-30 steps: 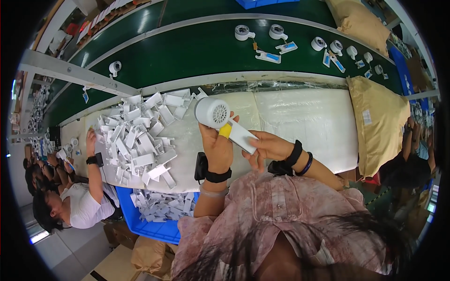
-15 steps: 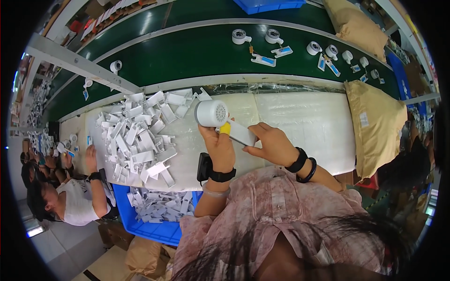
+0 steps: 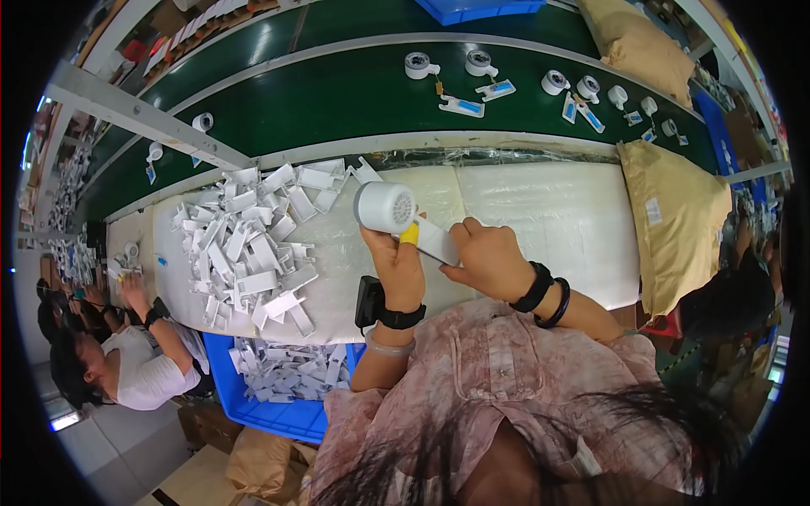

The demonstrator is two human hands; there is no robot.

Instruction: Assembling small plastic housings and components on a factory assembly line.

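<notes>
Over a white padded surface (image 3: 540, 219) beside a green conveyor belt (image 3: 337, 93), a worker holds a white hair dryer (image 3: 405, 218) in both hands.

Head view: the left hand (image 3: 398, 268) is closed around the dryer just below its round head, near a yellow tab; the right hand (image 3: 489, 260) grips the handle. The hard plastic shell looks light, stiff and smooth, best held by the handle. A pile of white plastic parts (image 3: 253, 244) lies to the left, with more in a blue bin (image 3: 221, 371).

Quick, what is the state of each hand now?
Left hand: closed on the white hair dryer, just below its round head.
Right hand: closed on the dryer's handle.
</notes>
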